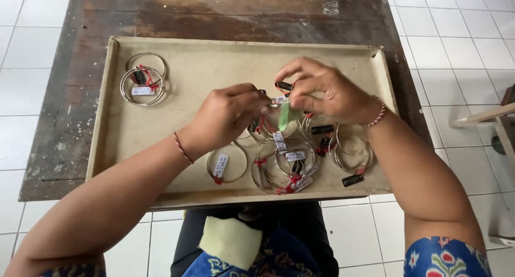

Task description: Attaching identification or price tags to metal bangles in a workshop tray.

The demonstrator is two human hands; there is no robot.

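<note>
- A shallow beige tray (115,143) sat on a worn wooden table (70,121).
- Two tagged bangles (143,79) lay apart at its far left corner, seemingly finished.
- A larger heap of bangles (289,167) waited by the near edge.
- Left hand (225,116) and right hand (322,92) were pinched narrow together on a bangle's small tag (279,100) above mid-tray.

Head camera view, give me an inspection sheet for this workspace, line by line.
Surface: beige tray on a worn wooden table.
Job's things: silver bangles with tags and red thread, heaped at the tray's near right; a separate pair at far left.
Clutter: yellow cloth on the lap.
Grippers: left hand and right hand pinch a tagged bangle together above the heap.
Cables: nothing seen.
Surroundings: white tiled floor.
</note>
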